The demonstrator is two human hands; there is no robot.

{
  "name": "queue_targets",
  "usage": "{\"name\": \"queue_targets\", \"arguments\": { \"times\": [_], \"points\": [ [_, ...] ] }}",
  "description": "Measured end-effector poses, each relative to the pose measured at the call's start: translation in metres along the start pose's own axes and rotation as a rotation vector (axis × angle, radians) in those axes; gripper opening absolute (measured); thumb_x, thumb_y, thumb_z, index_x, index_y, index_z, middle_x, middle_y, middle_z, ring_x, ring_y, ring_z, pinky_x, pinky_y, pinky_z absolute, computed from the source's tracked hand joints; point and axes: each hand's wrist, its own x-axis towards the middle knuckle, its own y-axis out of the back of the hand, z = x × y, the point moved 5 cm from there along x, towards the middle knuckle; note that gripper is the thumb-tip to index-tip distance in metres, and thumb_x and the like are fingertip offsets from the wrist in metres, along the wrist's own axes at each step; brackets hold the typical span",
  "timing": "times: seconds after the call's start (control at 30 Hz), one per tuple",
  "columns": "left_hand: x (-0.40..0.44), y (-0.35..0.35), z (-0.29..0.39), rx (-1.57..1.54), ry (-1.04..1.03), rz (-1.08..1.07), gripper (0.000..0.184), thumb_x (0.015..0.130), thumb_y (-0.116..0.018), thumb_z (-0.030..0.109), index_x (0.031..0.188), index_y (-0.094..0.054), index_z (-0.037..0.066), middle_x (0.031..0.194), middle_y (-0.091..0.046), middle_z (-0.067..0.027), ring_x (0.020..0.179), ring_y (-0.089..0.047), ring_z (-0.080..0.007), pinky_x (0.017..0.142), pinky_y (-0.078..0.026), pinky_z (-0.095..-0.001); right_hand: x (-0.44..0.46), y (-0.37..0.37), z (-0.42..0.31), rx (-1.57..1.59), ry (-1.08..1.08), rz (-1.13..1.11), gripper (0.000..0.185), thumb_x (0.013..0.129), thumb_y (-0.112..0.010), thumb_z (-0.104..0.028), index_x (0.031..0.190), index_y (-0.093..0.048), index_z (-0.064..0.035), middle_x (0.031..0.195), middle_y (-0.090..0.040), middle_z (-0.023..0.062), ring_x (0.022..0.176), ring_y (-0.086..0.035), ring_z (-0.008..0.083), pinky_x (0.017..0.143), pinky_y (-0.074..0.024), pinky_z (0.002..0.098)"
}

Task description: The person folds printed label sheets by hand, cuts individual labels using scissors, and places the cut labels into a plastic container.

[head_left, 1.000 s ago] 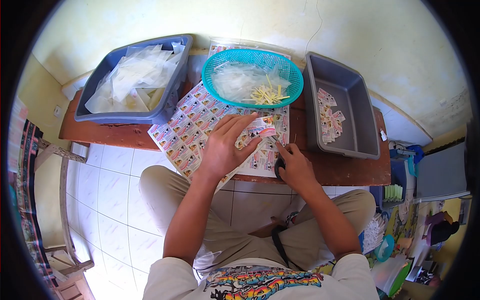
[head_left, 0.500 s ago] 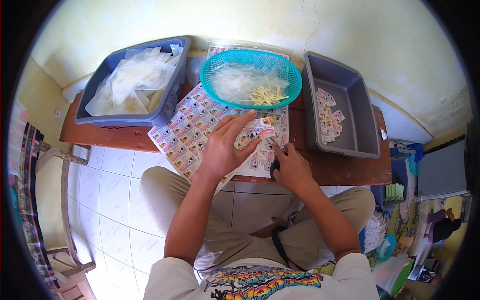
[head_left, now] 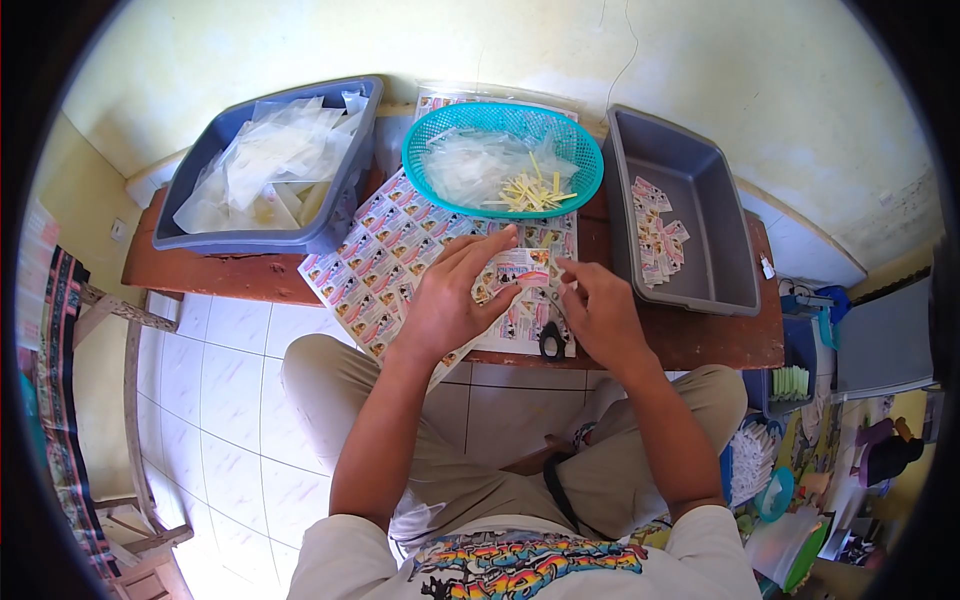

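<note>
My left hand [head_left: 448, 300] grips a small printed label [head_left: 522, 268] between thumb and fingers, above the printed label sheets [head_left: 375, 240]. To the right of that label is my right hand [head_left: 603, 312], fingers partly bent and apart, with nothing visible in them. Black-handled scissors [head_left: 551, 342] lie on the sheets, just left of my right hand. Beyond both hands, a turquoise basket [head_left: 412, 172] holds clear plastic pouches [head_left: 470, 160] and short yellow strips [head_left: 535, 192].
On the brown wooden bench [head_left: 690, 345], a grey tub [head_left: 735, 225] at right contains several cut labels [head_left: 660, 240]. Another grey tub [head_left: 240, 240] at left is heaped with translucent plastic sheets [head_left: 265, 155]. A wall stands behind the bench.
My right hand has let go of the scissors, which now lie on the sheets, and has moved slightly right and up. The label in my left hand has shifted a little lower.
</note>
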Motion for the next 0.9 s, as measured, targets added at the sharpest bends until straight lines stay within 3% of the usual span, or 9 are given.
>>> {"name": "queue_targets", "arguments": {
  "times": [0.03, 0.17, 0.23, 0.27, 0.33, 0.57, 0.63, 0.9],
  "points": [
    [0.000, -0.001, -0.001, -0.029, 0.004, -0.016, 0.075, 0.079, -0.090, 0.007, 0.147, -0.059, 0.004, 0.123, -0.077, -0.0134, 0.116, -0.072, -0.0326, 0.100, -0.057, -0.0431, 0.003, 0.008, -0.007, 0.092, 0.025, 0.085, 0.033, 0.096, -0.070, -0.011, 0.127, -0.072, -0.0001, 0.102, -0.073, 0.0196, 0.091, -0.075, 0.0346, 0.083, -0.0609, 0.0419],
    [-0.001, -0.004, 0.003, -0.088, 0.003, -0.061, 0.074, 0.079, -0.089, 0.005, 0.147, -0.059, 0.004, 0.124, -0.077, -0.0136, 0.117, -0.071, -0.0332, 0.101, -0.057, -0.0432, 0.009, 0.015, -0.020, 0.237, 0.027, 0.126, 0.031, 0.096, -0.073, -0.009, 0.125, -0.073, 0.0001, 0.102, -0.075, 0.0200, 0.088, -0.076, 0.0300, 0.078, -0.0609, 0.0374],
    [-0.001, -0.006, 0.006, -0.112, 0.031, -0.107, 0.076, 0.078, -0.088, 0.003, 0.147, -0.059, 0.004, 0.125, -0.076, -0.0138, 0.117, -0.071, -0.0333, 0.101, -0.057, -0.0427, 0.010, 0.010, -0.017, 0.326, -0.013, 0.104, 0.027, 0.097, -0.074, -0.010, 0.123, -0.076, -0.0013, 0.103, -0.077, 0.0111, 0.079, -0.071, 0.0140, 0.070, -0.0563, 0.0295],
    [-0.001, -0.006, 0.006, -0.111, 0.031, -0.109, 0.076, 0.078, -0.088, 0.003, 0.147, -0.059, 0.004, 0.125, -0.076, -0.0138, 0.117, -0.071, -0.0333, 0.101, -0.057, -0.0427, 0.011, 0.011, -0.018, 0.328, -0.014, 0.105, 0.027, 0.097, -0.074, -0.010, 0.123, -0.076, -0.0013, 0.103, -0.077, 0.0111, 0.079, -0.071, 0.0140, 0.070, -0.0563, 0.0295],
    [-0.001, -0.005, 0.006, -0.125, 0.017, -0.115, 0.076, 0.077, -0.087, 0.002, 0.147, -0.059, 0.003, 0.127, -0.076, -0.0145, 0.118, -0.071, -0.0336, 0.101, -0.057, -0.0428, 0.013, 0.010, -0.020, 0.350, -0.048, 0.059, 0.023, 0.093, -0.077, -0.008, 0.115, -0.079, -0.0010, 0.101, -0.079, 0.0181, 0.088, -0.079, 0.0232, 0.075, -0.0611, 0.0336],
    [-0.001, -0.001, 0.007, -0.063, 0.018, -0.082, 0.074, 0.078, -0.088, 0.003, 0.146, -0.061, 0.005, 0.139, -0.069, -0.0174, 0.125, -0.068, -0.0354, 0.105, -0.055, -0.0434, 0.018, 0.005, -0.015, 0.450, -0.157, 0.019, 0.020, 0.093, -0.076, -0.007, 0.112, -0.080, -0.0011, 0.093, -0.081, 0.0115, 0.077, -0.078, 0.0150, 0.071, -0.0601, 0.0294],
    [-0.002, 0.002, 0.004, -0.002, 0.049, 0.011, 0.073, 0.077, -0.091, 0.007, 0.144, -0.062, 0.006, 0.143, -0.066, -0.0174, 0.126, -0.066, -0.0363, 0.106, -0.054, -0.0438, 0.020, 0.003, -0.011, 0.563, -0.193, 0.027, 0.018, 0.095, -0.076, -0.008, 0.111, -0.080, 0.0007, 0.091, -0.081, 0.0107, 0.075, -0.077, 0.0126, 0.070, -0.0608, 0.0276],
    [-0.007, -0.004, 0.003, 0.071, 0.019, 0.071, 0.071, 0.077, -0.094, 0.016, 0.141, -0.065, 0.006, 0.142, -0.066, -0.0159, 0.132, -0.062, -0.0357, 0.112, -0.050, -0.0471, 0.023, -0.013, -0.010, 0.901, -0.260, 0.026, 0.021, 0.100, -0.072, -0.004, 0.118, -0.071, 0.0068, 0.104, -0.077, 0.0161, 0.087, -0.079, 0.0202, 0.075, -0.0676, 0.0310]
  ]
}}
